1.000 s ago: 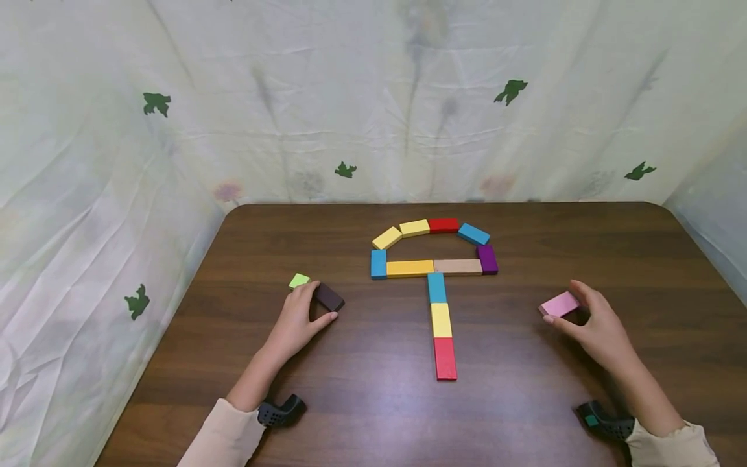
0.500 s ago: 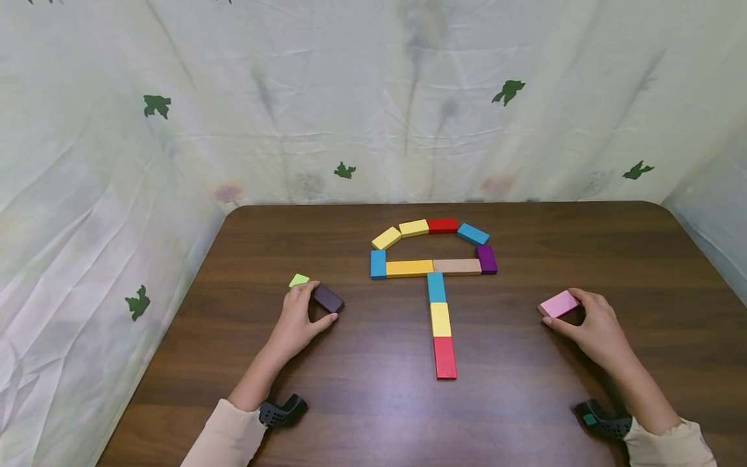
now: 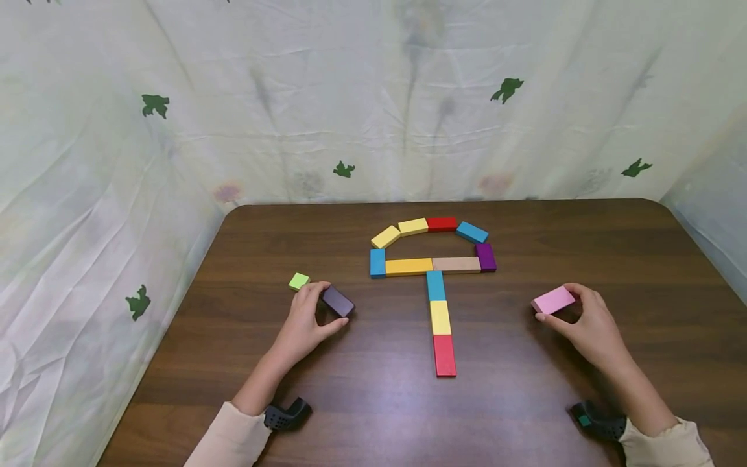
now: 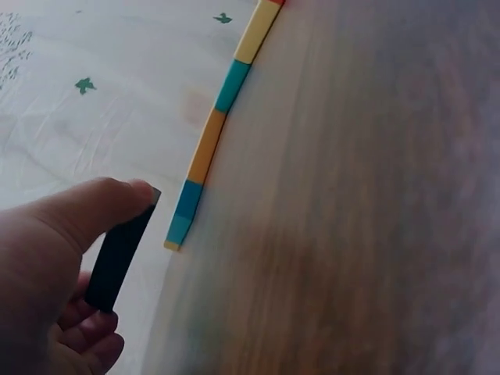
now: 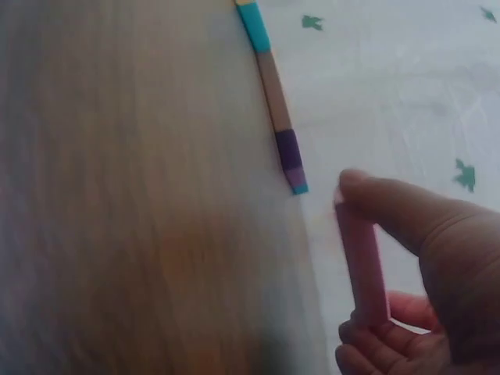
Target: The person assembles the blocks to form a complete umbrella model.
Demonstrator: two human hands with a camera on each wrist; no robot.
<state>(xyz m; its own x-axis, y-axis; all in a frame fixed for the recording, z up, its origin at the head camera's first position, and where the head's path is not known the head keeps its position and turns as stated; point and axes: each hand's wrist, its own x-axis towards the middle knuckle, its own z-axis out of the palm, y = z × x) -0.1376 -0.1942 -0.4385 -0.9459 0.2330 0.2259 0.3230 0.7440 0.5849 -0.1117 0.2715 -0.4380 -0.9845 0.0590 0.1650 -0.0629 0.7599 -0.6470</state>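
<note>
On the left of the table my left hand [image 3: 303,324] pinches a dark purple-black block [image 3: 338,301] by its two ends, thumb at the near end and fingers at the far one. The left wrist view shows the same dark block [image 4: 121,258] spanning thumb and fingers. Over on the right, my right hand [image 3: 589,324] grips a pink block [image 3: 552,300] likewise; in the right wrist view the pink block [image 5: 363,266] stands between thumb and fingertips. Between the hands, blocks form a T-like stem, with a red block [image 3: 445,355] nearest me, under a closed arch topped by another red block [image 3: 441,224].
A small lime green block [image 3: 299,281] lies just beyond my left hand. The arch's left side is a blue block [image 3: 377,263], its right a purple block [image 3: 486,257]. A pale patterned cloth [image 3: 327,97] hangs behind the table's far edge.
The dark block has moved right with my left hand and tilted, uncovering more of the lime green block. The pink block has shifted slightly left with my right hand.
</note>
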